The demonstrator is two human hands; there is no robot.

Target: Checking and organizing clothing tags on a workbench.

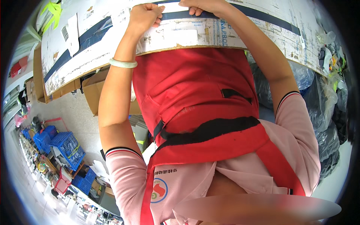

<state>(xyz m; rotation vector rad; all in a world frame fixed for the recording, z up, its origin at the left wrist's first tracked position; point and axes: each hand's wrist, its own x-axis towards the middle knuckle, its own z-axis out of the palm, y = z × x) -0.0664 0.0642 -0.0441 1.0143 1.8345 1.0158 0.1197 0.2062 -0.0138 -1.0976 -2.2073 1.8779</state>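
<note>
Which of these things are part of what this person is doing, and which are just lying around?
In use, it seems:
- left hand, right hand
- small white piece between them
- printed white cardboard underneath

Apparently lying around:
- blue lattice crate
- cardboard box
- plastic bags
- fluorescent yellow strip

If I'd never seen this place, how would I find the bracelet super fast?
Start at the big red apron in the middle, then look just left of its top edge. There, below the left hand, the bracelet circles the left forearm. It's a smooth, pale, whitish-green ring, while the right forearm is bare.
</note>
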